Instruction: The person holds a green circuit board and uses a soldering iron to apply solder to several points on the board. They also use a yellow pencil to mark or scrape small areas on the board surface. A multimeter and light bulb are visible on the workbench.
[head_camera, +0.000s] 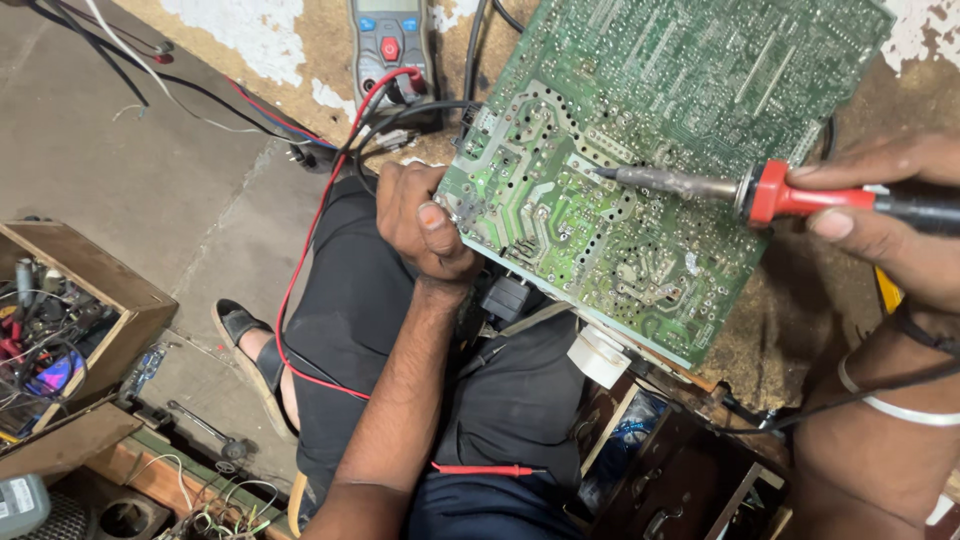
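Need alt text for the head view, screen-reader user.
A person's right hand holds a red-and-black soldering iron with its tip on the solder side of a large green circuit board, which the left hand steadies at its lower left edge. A grey multimeter with red and black leads lies behind.

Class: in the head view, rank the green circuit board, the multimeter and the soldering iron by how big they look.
1. green circuit board
2. soldering iron, partly hidden by the right hand
3. multimeter, cut off at the frame edge, so unsure

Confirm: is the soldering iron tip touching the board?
Yes, the soldering iron in the right hand rests its tip on the circuit board.
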